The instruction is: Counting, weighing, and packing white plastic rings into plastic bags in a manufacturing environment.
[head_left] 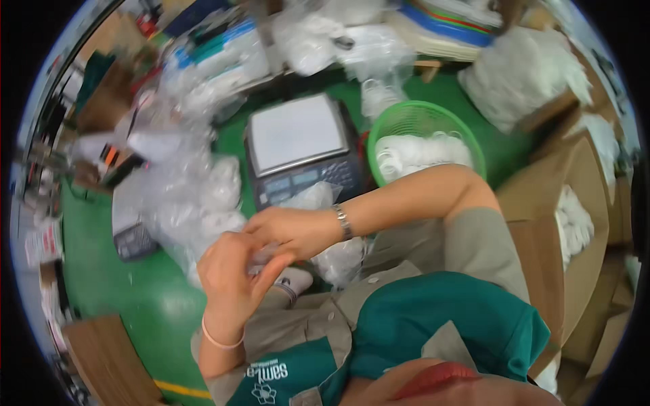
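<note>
At seven o'clock from the scale [298, 132], the left hand [229, 269] holds clear plastic [264, 256] narrowly, seemingly gathering it, which calls for steady pinching, while the right hand's [292, 231] grip I cannot tell.

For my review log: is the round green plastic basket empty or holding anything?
Not empty: white bundled items lie inside the round green plastic basket; cannot tell how deep they go.

The left hand [229, 267] and right hand [291, 232] hold clear plastic [264, 255] left of centre; a digital scale [298, 135] (white-topped) sits upper centre, beside a green basket [409, 115].
</note>
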The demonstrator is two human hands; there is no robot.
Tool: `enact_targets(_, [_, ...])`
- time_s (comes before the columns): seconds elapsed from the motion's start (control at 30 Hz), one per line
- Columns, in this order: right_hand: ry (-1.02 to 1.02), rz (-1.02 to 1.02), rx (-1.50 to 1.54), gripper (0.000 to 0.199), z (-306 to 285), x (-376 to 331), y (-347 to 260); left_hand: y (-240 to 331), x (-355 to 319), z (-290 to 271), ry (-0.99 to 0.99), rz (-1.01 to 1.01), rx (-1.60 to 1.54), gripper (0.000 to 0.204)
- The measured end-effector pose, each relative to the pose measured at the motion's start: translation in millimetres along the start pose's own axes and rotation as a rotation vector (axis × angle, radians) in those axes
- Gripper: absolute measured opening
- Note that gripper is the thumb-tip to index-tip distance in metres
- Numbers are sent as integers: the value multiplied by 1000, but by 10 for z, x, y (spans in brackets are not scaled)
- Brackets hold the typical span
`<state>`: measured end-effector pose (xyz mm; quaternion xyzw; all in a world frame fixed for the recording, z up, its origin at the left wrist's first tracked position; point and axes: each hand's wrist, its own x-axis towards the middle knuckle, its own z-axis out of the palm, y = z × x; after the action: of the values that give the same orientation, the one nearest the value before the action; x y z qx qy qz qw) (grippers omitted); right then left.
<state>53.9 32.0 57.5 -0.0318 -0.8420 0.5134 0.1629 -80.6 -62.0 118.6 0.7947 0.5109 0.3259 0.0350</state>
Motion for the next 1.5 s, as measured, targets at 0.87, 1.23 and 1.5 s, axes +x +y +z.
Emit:
enact_targets(0.87, [372,-118,1150,22,-738,-512,-438,-461,-338,-122,-38,-618,-704,13])
enact_targets(1.23, [385,311,892,33,-597,-462,-4,-119,-255,-25,-305,-55,-833,57])
enact_targets(1.5, [399,114,427,14,-479,-393,-307,-363,-157,311,18,-381,-1527,63])
